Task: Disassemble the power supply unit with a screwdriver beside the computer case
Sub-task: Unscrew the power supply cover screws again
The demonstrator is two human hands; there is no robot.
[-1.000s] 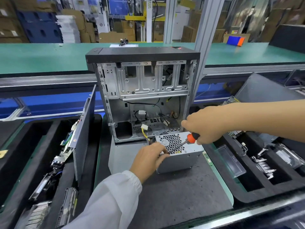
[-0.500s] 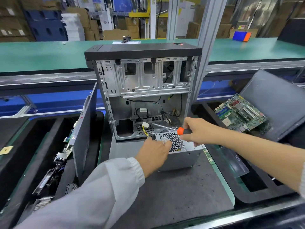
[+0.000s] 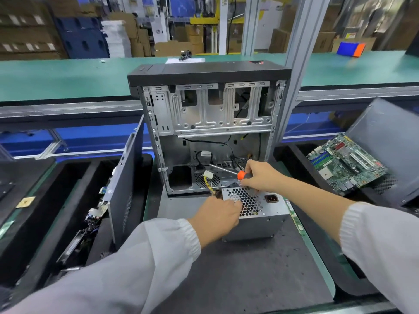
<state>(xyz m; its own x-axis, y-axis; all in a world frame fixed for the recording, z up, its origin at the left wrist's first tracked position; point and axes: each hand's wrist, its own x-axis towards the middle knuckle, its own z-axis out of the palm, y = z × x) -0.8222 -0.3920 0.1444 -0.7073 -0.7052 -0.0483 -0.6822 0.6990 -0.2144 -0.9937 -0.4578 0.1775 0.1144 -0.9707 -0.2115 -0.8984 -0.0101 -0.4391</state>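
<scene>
Right grip (image 3: 260, 177) is curled round the orange-collared screwdriver (image 3: 229, 171), its shaft pointing left into the open computer case (image 3: 208, 123). Left grip (image 3: 217, 216) clasps the power supply unit (image 3: 260, 214), which sits on the bench (image 3: 238, 279) mat just before the case.

I count one case (image 3: 208, 123), one power supply (image 3: 254, 214) and one screwdriver (image 3: 229, 172) on my mat. I see two hands, left (image 3: 217, 217) and right (image 3: 260, 175). One motherboard (image 3: 344, 162) and one side panel (image 3: 125, 189) complete it.
</scene>
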